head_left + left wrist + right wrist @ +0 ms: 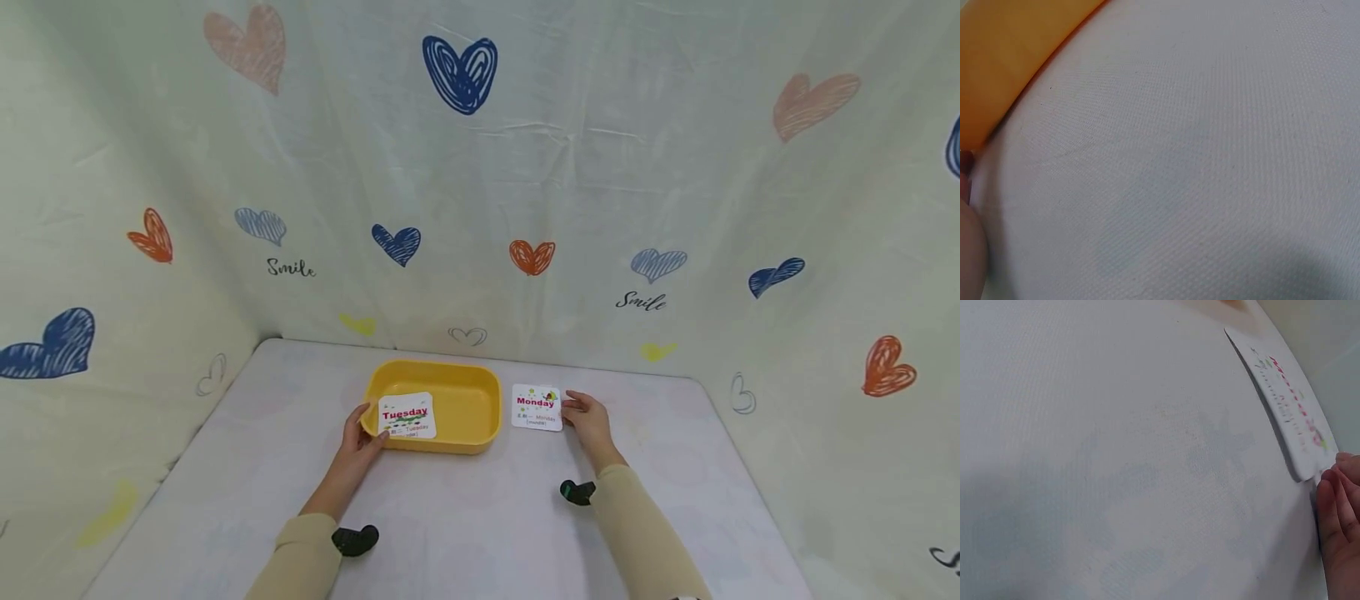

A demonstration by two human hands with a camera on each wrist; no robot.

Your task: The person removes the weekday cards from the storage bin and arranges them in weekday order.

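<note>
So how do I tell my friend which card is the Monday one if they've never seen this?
On the white table, find the yellow tray. Just right of the tray in the head view is the white Monday card, with the person's right hand at its right-hand edge. Its big red word says Monday, while the Tuesday card is inside the tray.

Tray point(468, 408), mid-frame: smooth plastic, soft sheen. Tuesday card point(407, 415), Monday card point(536, 407): smooth, paper-like. Worktop point(465, 517), lower frame: matt, fine woven texture. Backdrop point(585, 183), upper frame: creased, cloth-like.
</note>
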